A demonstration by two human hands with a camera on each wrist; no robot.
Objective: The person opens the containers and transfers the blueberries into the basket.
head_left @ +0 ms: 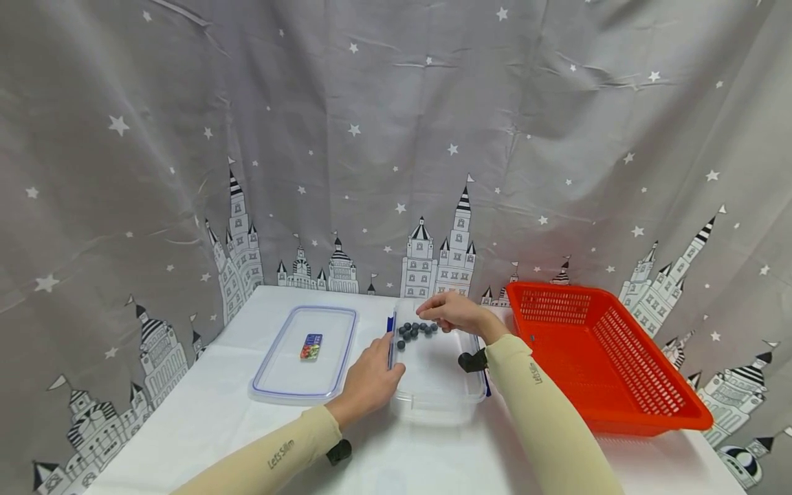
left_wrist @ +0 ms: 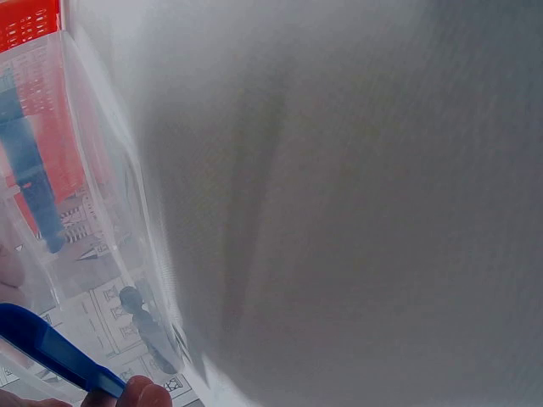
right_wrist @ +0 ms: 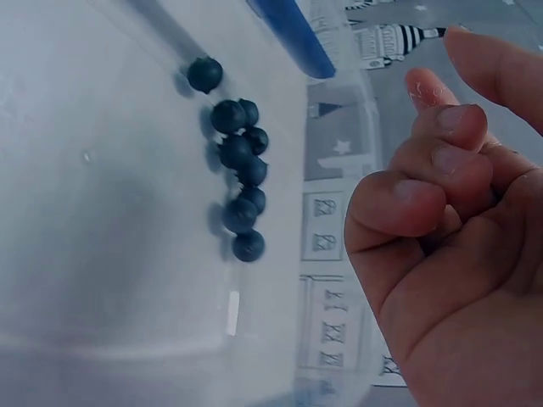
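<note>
A clear plastic container (head_left: 441, 371) with blue side latches stands in the middle of the table. Several blueberries (right_wrist: 237, 153) lie clustered toward its far end, with one slightly apart. My left hand (head_left: 371, 375) grips the container's left side. In the left wrist view, its fingertips (left_wrist: 146, 394) are at a raised blue latch (left_wrist: 55, 348). Above the far end of the container hovers my right hand (head_left: 454, 313), near the berries. The right wrist view shows its lower fingers curled, while thumb and forefinger stand apart with nothing visible between them.
Left of the container lies a clear lid (head_left: 281, 375) with a blue seal and a small colourful label (head_left: 311, 347). A red perforated basket (head_left: 594, 344) is at the right. Behind the white table (head_left: 185, 426) hangs a grey curtain (head_left: 383, 124) with castles and stars.
</note>
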